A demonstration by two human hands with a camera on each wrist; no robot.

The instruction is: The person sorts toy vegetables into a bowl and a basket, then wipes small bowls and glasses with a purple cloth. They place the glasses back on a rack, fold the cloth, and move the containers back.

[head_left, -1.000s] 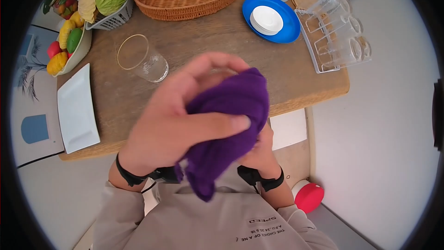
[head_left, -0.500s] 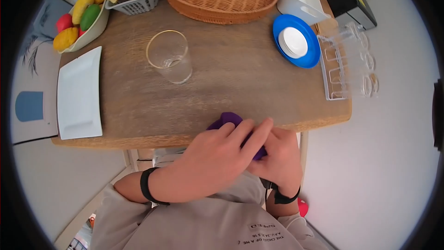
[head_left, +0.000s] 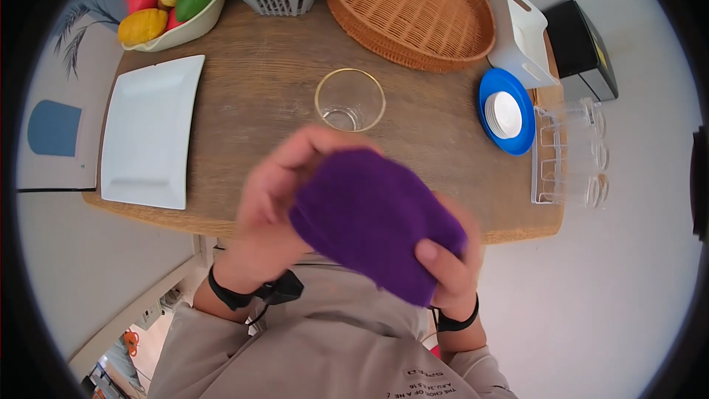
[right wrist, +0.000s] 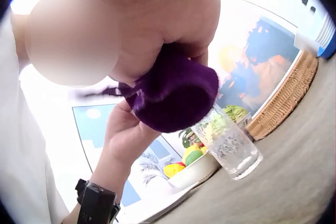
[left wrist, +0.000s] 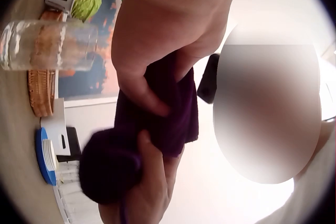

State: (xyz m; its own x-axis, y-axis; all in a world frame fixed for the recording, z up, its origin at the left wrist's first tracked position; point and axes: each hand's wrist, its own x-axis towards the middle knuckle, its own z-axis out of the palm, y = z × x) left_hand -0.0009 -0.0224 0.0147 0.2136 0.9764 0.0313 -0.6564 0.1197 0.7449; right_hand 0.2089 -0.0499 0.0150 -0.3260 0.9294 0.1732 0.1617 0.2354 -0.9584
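A folded purple cloth is held between both hands above the table's front edge. The right hand grips its right end, thumb on top. At its left end the left hand has its fingers behind the cloth, partly hidden by it. In the left wrist view the left hand pinches the cloth, with the other hand below. The right wrist view shows the right hand curled round the bunched cloth. A gold-rimmed glass stands upright just beyond the hands.
A white rectangular plate lies at the left. Along the back are a fruit bowl, a grey basket of vegetables and a wicker tray. Rightward are a white bin, a blue plate with white dishes and a glass rack.
The hands have parted somewhat and lifted the cloth, which was mostly covered by the fingers half a second ago and now shows broadly. The head view has shifted, moving the table items rightward.
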